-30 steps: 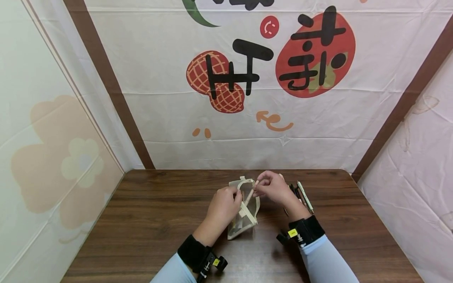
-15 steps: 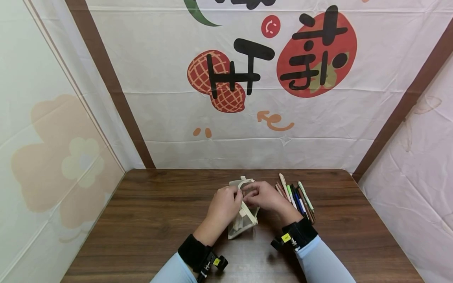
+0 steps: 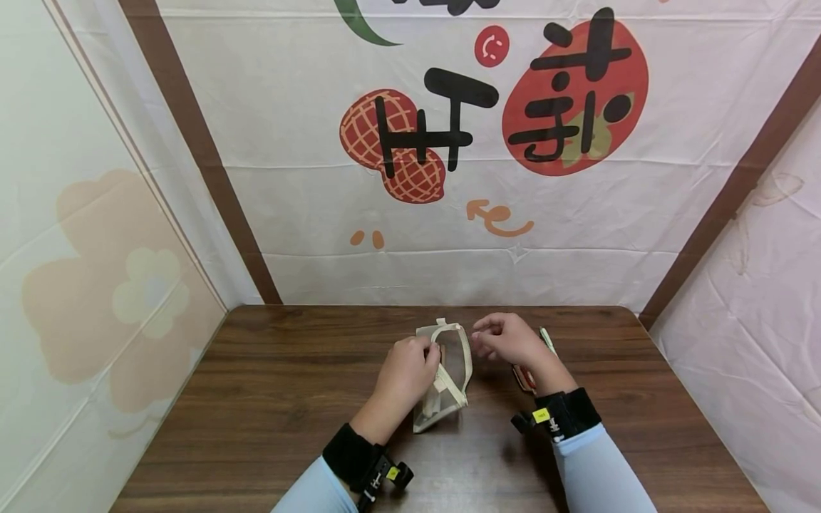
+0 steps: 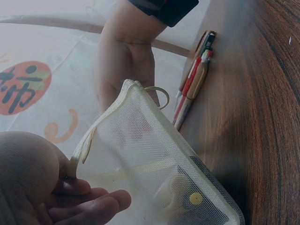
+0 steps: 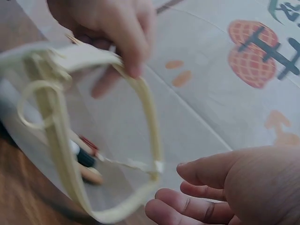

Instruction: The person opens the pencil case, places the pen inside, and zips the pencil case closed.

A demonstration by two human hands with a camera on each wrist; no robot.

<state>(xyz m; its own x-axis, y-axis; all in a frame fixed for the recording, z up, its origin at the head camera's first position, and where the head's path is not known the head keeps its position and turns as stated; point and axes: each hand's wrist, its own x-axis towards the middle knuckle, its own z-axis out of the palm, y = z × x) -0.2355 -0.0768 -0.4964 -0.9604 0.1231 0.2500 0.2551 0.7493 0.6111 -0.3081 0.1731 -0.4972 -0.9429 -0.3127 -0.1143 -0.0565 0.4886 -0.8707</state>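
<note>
A cream mesh zip pouch [image 3: 440, 388] stands on the table with its mouth spread wide. My left hand [image 3: 408, 367] pinches the rim of that mouth between thumb and fingers. Through the opening, the right wrist view shows a few pens [image 5: 85, 158] lying inside, one with a dark cap. Just right of the mouth is my right hand [image 3: 511, 342], holding nothing, its fingers loosely bent and apart from the pouch. Behind the right hand lie loose pens [image 4: 191, 82], partly hidden in the head view; red and tan ones show in the left wrist view.
The dark wood table [image 3: 288, 413] meets a printed cloth backdrop [image 3: 308, 214] at its far edge. Cloth walls flank both sides. A ring-shaped loop [image 4: 161, 97] sticks out from the pouch's zip end.
One second ago my right hand held a pale pen at the pouch mouth. Its fingers then reached into the mouth; now it is back to the right without the pen. My left hand stays put.
</note>
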